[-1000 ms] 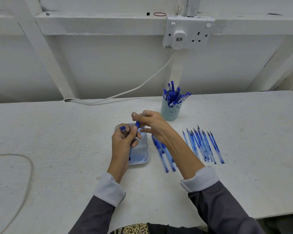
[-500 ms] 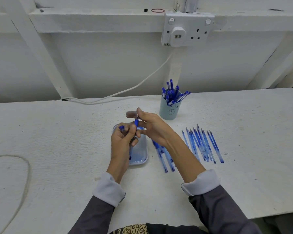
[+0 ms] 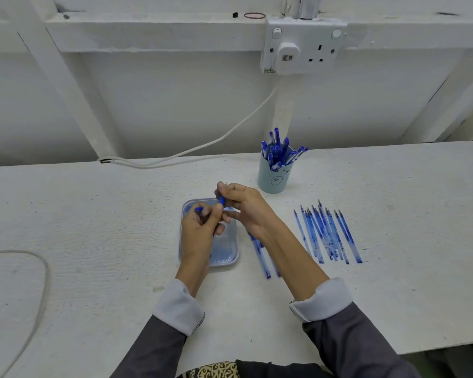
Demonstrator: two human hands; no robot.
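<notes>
White table (image 3: 93, 227) and a white panelled wall fill the view, and near the table's middle a blue pen (image 3: 221, 201) is held just above a pale tray (image 3: 230, 257). The left hand (image 3: 200, 230) curls round the pen's lower part, and the right hand (image 3: 246, 208) pinches its upper blue section, so both hands are clamped on it, close together. At 5 o'clock from the hands, two pen barrels (image 3: 262, 263) lie partly under the right forearm. A row of refills (image 3: 328, 236) lies at 3 o'clock and a cup of pens (image 3: 275, 178) stands at 1 o'clock. Judging by the sorted parts, this pen is probably being taken apart. The next move likely calls for a twist or pull between the hands, keeping any loose piece over the tray.
</notes>
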